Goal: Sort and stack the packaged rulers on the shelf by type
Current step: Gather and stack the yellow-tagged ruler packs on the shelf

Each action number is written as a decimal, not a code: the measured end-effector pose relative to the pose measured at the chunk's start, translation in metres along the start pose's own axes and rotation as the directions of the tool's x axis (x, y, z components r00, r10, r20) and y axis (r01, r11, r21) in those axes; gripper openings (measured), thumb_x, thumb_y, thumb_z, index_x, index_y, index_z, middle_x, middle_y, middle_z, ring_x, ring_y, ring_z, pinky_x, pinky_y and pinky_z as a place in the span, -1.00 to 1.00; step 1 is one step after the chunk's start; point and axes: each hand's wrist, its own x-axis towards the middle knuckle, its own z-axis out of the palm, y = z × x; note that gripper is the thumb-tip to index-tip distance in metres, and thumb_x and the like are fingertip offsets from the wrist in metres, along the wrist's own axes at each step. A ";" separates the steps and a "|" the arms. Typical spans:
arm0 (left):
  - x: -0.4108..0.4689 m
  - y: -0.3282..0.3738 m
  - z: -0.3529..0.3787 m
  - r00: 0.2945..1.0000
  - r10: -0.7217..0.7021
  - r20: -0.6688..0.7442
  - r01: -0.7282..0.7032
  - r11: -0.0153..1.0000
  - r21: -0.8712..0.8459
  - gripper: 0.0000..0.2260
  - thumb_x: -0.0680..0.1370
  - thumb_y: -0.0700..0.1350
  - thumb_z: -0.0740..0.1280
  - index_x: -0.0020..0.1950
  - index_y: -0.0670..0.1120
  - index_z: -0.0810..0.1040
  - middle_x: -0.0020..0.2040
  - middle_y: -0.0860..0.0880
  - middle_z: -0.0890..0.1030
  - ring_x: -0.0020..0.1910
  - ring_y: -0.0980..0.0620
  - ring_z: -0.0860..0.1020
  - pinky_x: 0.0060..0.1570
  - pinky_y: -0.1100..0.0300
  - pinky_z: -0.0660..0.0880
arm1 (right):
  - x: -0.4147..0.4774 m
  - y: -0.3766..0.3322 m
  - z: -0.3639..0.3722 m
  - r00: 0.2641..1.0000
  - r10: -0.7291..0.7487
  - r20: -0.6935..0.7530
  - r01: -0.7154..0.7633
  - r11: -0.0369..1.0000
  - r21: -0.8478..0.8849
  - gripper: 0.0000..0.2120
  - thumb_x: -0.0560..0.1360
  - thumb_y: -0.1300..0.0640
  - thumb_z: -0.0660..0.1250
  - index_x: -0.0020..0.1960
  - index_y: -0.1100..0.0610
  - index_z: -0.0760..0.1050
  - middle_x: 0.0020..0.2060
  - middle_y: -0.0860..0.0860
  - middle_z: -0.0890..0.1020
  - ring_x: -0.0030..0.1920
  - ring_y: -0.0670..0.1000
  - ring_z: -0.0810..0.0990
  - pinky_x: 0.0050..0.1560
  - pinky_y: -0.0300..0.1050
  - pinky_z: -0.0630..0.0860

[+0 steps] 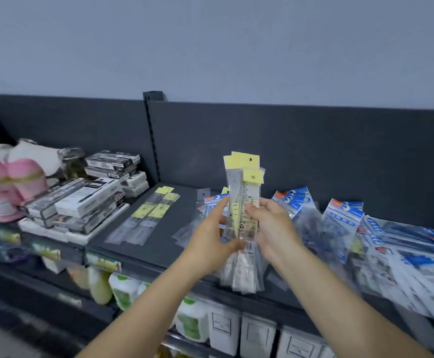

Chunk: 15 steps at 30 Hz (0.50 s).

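Nearest to us, under the shelf (pixel 164 244) edge, sit green-and-white bottles (pixel 125 290) and white boxes (pixel 257 337). Above the shelf's front lip, our left hand (pixel 212 237) curls round the left edge of an upright bundle of yellow-tagged rulers (pixel 244 182), while our right hand (pixel 272 228) pinches its right edge between thumb and fingers. Farther back on the left, more yellow-tagged ruler packs (pixel 146 215) lie flat in a row. To the right, blue-header packs (pixel 391 244) sprawl in a loose heap. Far left stand black-and-white boxes (pixel 91 200), stacked, with the dark back panel (pixel 314 151) behind everything.
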 end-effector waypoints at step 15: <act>0.038 -0.103 -0.176 0.999 -0.025 0.020 0.025 0.999 -0.025 -0.38 0.46 -0.26 0.43 0.43 0.05 0.27 0.06 0.05 0.54 -0.02 0.13 0.50 0.01 0.25 0.46 | 0.020 0.070 0.173 0.999 0.012 -0.044 -0.023 0.964 -0.265 -0.66 0.46 0.45 0.31 0.09 0.07 0.46 -0.06 0.02 0.66 -0.07 -0.04 0.64 -0.14 -0.17 0.56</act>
